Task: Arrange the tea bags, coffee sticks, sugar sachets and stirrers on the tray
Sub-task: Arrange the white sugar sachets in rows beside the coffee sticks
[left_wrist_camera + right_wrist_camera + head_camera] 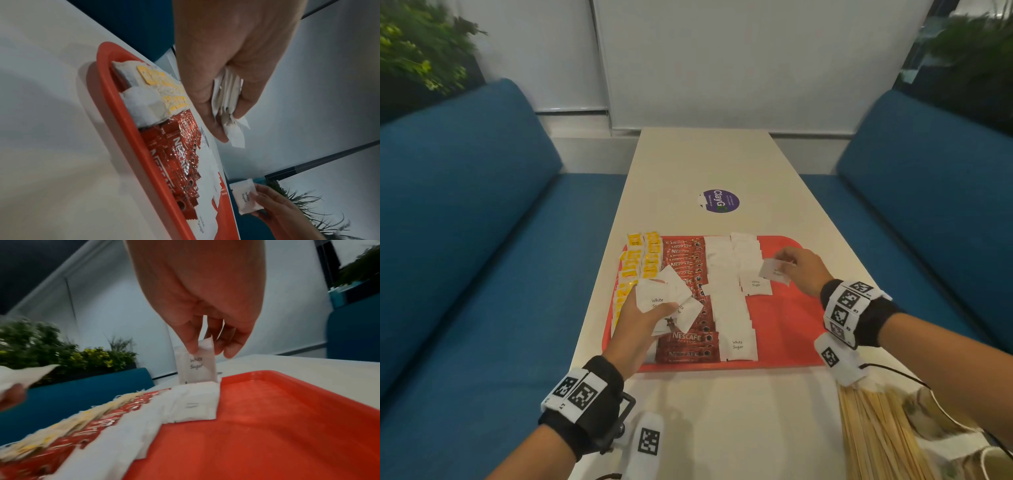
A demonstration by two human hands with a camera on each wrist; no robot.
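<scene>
Right hand (803, 270): fingers (191, 339) pinch one sugar sachet (196, 366) by its top edge, above the tray (787, 329). Left hand (640, 325): fingers curled round a fan of spare sachets (667, 298) over the tray's left half. Sachet likely light, limp, easily creased; best held at a sealed edge. White paper, printed "White Sugar".

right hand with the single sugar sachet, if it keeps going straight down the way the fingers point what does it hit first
Probably the shorter right-hand row of white sugar sachets on the red tray. The right hand dangles its sachet just over that row's far end; depth is uncertain.
</scene>
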